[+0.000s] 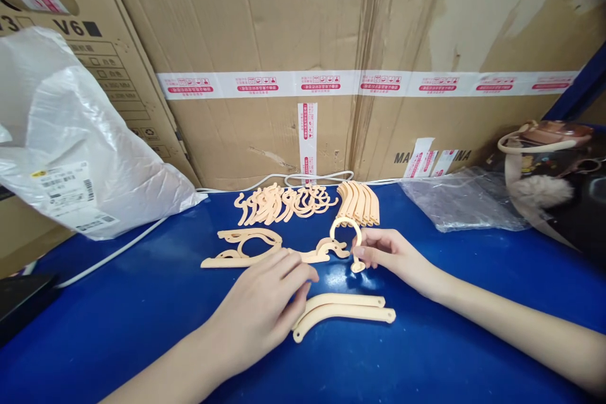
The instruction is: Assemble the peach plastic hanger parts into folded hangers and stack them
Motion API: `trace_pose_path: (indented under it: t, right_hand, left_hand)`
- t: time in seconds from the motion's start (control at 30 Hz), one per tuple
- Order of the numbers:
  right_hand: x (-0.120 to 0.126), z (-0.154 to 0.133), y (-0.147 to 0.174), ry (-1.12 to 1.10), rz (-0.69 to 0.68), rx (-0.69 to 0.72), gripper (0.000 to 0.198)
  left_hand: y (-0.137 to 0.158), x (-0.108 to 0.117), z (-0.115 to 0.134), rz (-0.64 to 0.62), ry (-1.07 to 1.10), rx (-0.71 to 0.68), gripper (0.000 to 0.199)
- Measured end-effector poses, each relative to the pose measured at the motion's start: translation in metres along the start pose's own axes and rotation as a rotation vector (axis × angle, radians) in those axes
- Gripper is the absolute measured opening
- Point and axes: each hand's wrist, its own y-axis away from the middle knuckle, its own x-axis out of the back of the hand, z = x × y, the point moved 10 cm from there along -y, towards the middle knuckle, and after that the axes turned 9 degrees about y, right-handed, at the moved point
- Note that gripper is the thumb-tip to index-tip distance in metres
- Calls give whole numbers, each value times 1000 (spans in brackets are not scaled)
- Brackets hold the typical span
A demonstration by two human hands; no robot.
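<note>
My right hand (391, 259) is closed, pinching the shank of a cream plastic hanger hook (358, 237), its curve upward and its small round base below. My left hand (272, 297) is loosely curled above the table, with nothing visible between its fingers. Just beyond it lie folded hangers (255, 237) with hooks attached; the hand hides part of them. Another hanger part with a notched end (326, 249) extends toward the right hand. Two curved hanger arms (345, 312) with end holes lie in front, their left part close to the left fingers.
A pile of loose hooks (279, 203) and a stack of hanger arms (358, 203) lie at the back of the blue table (426, 353). Cardboard boxes (265, 25) stand behind. A white plastic package (71, 139) is left; a clear bag (464, 199) and dark bag (558, 177) are right.
</note>
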Motion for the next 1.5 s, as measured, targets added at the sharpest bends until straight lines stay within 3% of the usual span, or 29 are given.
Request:
trace_pose_path:
  t: [0.17, 0.33, 0.53, 1.07, 1.37, 1.5]
  right_hand:
    - [-1, -1, 0, -3, -10, -1, 30]
    - [0, 0, 0, -3, -8, 0, 30]
    - [0, 0, 0, -12, -16, 11, 32]
    - [-1, -3, 2, -20, -30, 30, 36]
    - [-2, -3, 2, -7, -34, 26, 33]
    - [-2, -3, 1, -20, -40, 27, 31]
  left_hand:
    - [3, -9, 12, -124, 37, -77, 18]
    - [5, -16, 13, -211, 35, -46, 6]
    - [3, -31, 11, -322, 32, 16, 18]
    - [-4, -42, 15, -328, -63, 21, 15]
    - [-2, -42, 12, -307, -6, 68, 15]
    - [-2, -37, 14, -275, 121, 118, 15]
